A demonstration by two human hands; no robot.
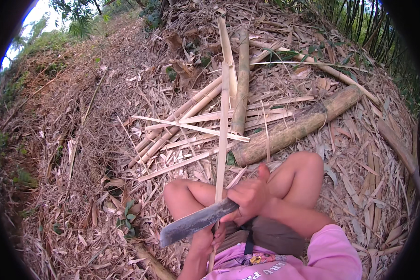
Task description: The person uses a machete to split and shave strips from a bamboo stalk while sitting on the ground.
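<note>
In my right hand (251,196) is a machete (191,225), the fist wrapped round its handle and the thumb pointing up. Its broad dark blade slants down to the left, crossing in front of a long split bamboo strip (222,140). Below the blade, my left hand (213,239) is closed round the lower part of that strip, partly hidden by the blade. The strip runs away from my lap, between my bent knees, toward the far pile. Whether the blade's edge touches the strip I cannot tell.
Ahead of my knees lie several split bamboo pieces (191,126), a thick bamboo log (298,125) and a thinner bamboo pole (241,84). Dry leaves (102,177) cover the sloping ground. A cut stump (184,72) stands farther off, and bamboo stalks (378,28) rise at the far right.
</note>
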